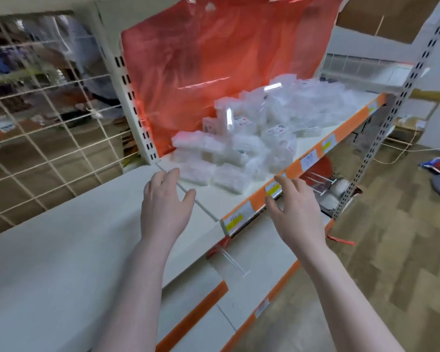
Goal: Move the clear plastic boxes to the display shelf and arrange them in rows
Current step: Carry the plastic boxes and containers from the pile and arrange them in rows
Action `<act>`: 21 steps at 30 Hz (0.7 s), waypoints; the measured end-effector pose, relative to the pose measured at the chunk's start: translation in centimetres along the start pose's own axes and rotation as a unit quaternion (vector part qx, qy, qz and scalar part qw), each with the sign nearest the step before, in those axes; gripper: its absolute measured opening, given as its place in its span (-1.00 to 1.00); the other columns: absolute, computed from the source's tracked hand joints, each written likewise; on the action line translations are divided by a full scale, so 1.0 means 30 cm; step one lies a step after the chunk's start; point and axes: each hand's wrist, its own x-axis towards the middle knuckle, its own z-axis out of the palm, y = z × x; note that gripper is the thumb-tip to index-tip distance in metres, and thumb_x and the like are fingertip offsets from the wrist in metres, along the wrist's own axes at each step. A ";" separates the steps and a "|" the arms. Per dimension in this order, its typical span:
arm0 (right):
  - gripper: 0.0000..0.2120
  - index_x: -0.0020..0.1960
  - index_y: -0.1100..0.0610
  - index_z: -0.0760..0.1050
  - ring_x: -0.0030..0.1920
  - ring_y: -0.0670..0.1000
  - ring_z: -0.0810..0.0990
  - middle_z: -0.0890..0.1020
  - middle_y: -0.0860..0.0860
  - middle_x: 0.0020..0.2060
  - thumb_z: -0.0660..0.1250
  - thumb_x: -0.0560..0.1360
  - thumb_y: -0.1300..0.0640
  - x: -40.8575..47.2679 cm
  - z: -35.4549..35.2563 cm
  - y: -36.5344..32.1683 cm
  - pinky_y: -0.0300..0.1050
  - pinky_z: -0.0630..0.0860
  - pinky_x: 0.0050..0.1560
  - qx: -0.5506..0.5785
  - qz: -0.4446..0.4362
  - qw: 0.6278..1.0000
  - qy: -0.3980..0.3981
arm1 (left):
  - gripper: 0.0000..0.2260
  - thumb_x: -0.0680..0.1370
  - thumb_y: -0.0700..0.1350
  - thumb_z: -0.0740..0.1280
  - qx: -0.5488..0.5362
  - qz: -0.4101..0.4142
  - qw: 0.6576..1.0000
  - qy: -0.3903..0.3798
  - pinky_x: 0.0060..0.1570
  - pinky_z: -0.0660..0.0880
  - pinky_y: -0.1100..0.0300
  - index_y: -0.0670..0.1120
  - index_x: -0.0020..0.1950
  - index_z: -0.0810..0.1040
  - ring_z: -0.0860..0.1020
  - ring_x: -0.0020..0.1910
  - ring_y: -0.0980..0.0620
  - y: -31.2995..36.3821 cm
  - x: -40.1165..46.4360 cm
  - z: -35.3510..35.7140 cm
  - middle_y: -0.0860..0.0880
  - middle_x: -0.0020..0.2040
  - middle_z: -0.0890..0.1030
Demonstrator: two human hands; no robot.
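Both hands, left (164,199) and right (296,207), open and empty, near apparently unsorted clear plastic boxes (252,133) heaped on the display shelf (313,146).

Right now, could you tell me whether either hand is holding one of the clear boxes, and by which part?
Nothing is held. The left hand and right hand hover open, just short of the clear plastic boxes heaped on the shelf.
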 end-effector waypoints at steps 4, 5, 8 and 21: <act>-0.58 0.35 0.16 0.39 0.24 0.13 0.36 0.48 0.14 0.19 0.29 0.52 0.11 0.144 0.030 0.045 -0.13 0.21 0.17 0.002 0.003 1.000 0.006 | -0.55 0.55 -0.03 0.28 -0.008 0.018 1.000 0.007 0.31 0.20 0.11 -0.06 0.43 0.34 0.24 0.39 -0.08 0.060 0.138 0.063 -0.05 0.42 0.32; -0.59 0.35 0.17 0.39 0.23 0.14 0.37 0.49 0.14 0.17 0.29 0.52 0.11 0.170 0.039 0.052 -0.12 0.21 0.16 0.005 0.005 1.000 0.004 | -0.55 0.55 -0.03 0.28 -0.006 0.017 1.000 0.005 0.31 0.20 0.11 -0.06 0.42 0.34 0.24 0.39 -0.07 0.069 0.156 0.071 -0.04 0.42 0.31; -0.58 0.34 0.16 0.40 0.23 0.15 0.38 0.49 0.15 0.18 0.30 0.51 0.11 0.239 0.058 0.062 -0.09 0.24 0.17 0.012 0.003 1.000 -0.006 | -0.56 0.55 -0.02 0.28 0.005 0.013 1.000 0.003 0.31 0.21 0.10 -0.04 0.41 0.35 0.25 0.39 -0.05 0.077 0.194 0.087 -0.01 0.42 0.30; -0.64 0.25 0.21 0.49 0.17 0.20 0.46 0.55 0.17 0.11 0.34 0.47 0.20 0.542 0.050 0.293 -0.02 0.34 0.16 0.086 -0.135 0.986 -0.043 | -0.55 0.55 -0.01 0.27 0.038 -0.128 0.988 0.073 0.30 0.22 0.10 -0.07 0.42 0.34 0.27 0.37 -0.09 0.259 0.225 0.233 -0.06 0.39 0.35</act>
